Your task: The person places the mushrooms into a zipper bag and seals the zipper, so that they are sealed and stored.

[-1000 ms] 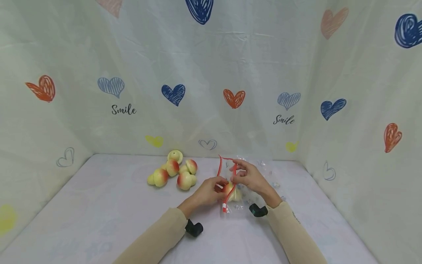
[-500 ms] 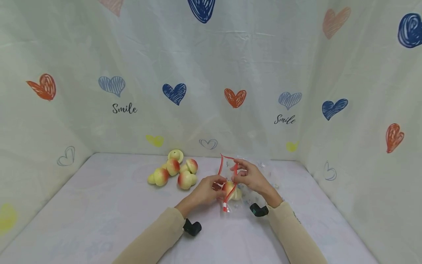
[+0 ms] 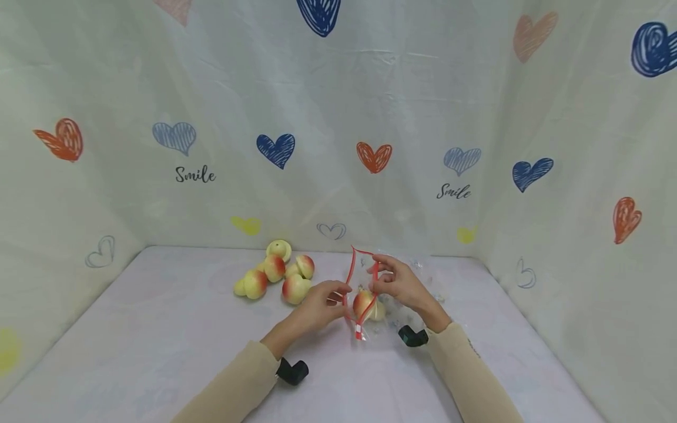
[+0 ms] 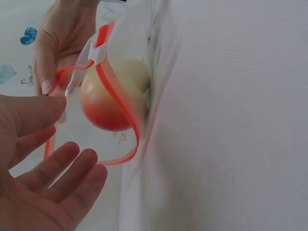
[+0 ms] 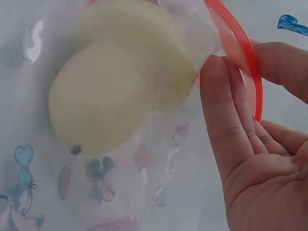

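Note:
A clear zip bag [image 3: 392, 314] with a red edge [image 5: 248, 53] stands with its mouth wide apart, facing left. Inside lies a yellow piece with a red blush [image 4: 103, 103], fruit-like, with a smaller pale lobe [image 5: 96, 101] ending in a dark spot. My right hand [image 3: 399, 285] pinches the red edge on the far side of the mouth between thumb and fingers. My left hand [image 3: 319, 305] is just outside the mouth, thumb and fingers spread apart; in the left wrist view its fingertips [image 4: 89, 159] hold nothing and lie close to the red edge.
Several similar yellow-red pieces [image 3: 255, 284] lie grouped on the white-covered table [image 3: 174, 329], left of the bag. One at the back [image 3: 278, 249] shows a pale ringed underside. A curtain with printed hearts [image 3: 275, 150] hangs behind and at both sides.
My left hand has drawn back left, out of the bag's mouth, leaving the yellow-red piece inside. My right hand keeps its grip on the red edge, nearly unmoved.

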